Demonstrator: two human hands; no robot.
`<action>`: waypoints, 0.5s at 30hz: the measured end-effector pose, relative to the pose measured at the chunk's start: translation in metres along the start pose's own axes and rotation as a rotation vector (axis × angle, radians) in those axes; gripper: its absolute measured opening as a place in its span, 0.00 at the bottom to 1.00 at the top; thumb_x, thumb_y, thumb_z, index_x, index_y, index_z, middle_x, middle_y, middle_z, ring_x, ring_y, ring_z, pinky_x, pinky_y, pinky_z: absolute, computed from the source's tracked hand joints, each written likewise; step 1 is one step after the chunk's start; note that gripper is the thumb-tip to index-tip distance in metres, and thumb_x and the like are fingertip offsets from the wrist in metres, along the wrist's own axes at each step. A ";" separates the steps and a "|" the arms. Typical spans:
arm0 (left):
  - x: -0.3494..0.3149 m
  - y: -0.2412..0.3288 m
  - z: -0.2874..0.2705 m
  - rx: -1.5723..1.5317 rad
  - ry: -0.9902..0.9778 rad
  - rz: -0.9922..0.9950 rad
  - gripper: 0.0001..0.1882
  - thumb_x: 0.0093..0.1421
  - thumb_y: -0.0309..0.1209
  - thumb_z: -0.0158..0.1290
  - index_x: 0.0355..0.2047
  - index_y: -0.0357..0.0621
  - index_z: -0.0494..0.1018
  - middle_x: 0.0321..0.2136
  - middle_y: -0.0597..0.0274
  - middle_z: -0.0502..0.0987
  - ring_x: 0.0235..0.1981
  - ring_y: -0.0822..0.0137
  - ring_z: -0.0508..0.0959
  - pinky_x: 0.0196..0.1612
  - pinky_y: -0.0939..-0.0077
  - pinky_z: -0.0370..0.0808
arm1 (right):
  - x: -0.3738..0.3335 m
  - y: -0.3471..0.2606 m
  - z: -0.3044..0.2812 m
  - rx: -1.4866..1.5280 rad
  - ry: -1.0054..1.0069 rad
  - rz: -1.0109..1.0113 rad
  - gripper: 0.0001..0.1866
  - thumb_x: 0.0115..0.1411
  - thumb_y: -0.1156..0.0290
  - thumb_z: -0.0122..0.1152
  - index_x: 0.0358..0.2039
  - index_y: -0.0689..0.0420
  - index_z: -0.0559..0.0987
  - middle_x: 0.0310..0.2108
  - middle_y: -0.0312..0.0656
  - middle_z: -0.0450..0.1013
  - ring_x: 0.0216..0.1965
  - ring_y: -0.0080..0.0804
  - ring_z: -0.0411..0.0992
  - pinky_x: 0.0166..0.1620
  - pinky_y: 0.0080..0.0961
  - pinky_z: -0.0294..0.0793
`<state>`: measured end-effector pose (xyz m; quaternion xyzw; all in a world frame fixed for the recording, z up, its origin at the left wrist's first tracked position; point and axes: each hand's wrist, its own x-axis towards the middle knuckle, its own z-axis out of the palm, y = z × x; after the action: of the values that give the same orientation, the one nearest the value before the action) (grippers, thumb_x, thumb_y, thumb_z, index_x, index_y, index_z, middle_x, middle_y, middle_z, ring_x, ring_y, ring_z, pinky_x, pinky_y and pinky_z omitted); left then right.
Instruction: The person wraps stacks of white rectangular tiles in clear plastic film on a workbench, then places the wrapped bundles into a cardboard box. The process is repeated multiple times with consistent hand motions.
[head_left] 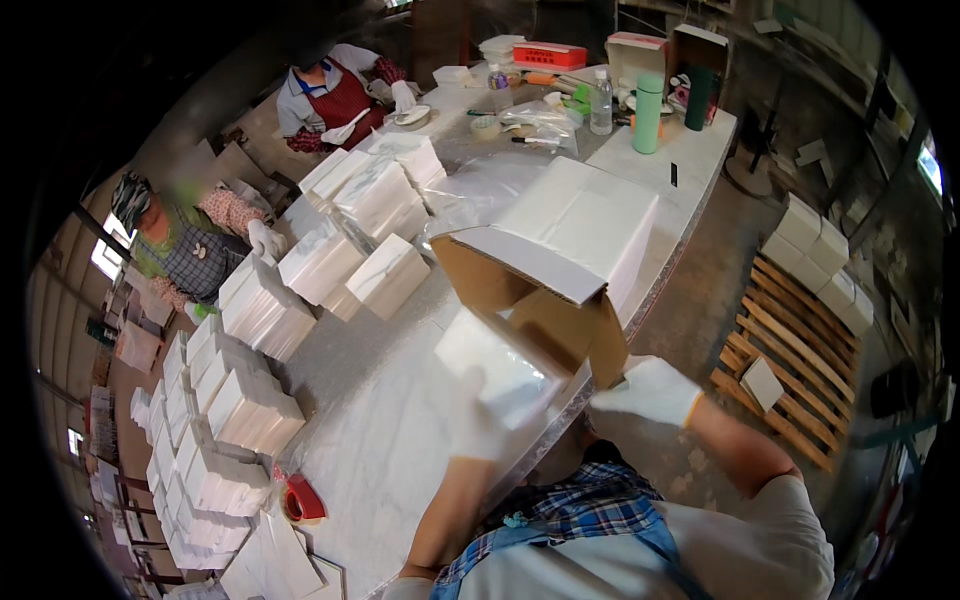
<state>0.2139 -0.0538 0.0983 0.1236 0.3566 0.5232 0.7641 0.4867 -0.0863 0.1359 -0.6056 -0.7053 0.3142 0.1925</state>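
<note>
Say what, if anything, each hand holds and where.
Left hand: at the near side of a glossy white rectangular block, too blurred to confirm holding. Right hand: at the right flap of a white cardboard box; hold unclear.

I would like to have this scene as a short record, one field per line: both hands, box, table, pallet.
Left hand: gloved, blurred, at a wrapped white pack
Right hand: gloved, at the box's near flap
Box: open, brown inside, white outside
Table: white stacks, red tape roll, light green bottle
Pallet: wooden, on the right, small white slab on it
</note>
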 end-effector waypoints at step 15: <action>0.099 -0.041 -0.008 0.009 -0.195 0.003 0.32 0.61 0.46 0.60 0.62 0.45 0.69 0.58 0.50 0.74 0.58 0.52 0.75 0.62 0.52 0.72 | 0.208 0.047 -0.143 -0.233 0.275 -0.052 0.39 0.71 0.36 0.42 0.67 0.53 0.72 0.63 0.53 0.72 0.63 0.54 0.70 0.65 0.42 0.68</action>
<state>0.2568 0.0153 0.0286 0.1781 0.2824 0.5084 0.7938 0.5745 0.1496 0.1859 -0.6427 -0.7193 0.1395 0.2239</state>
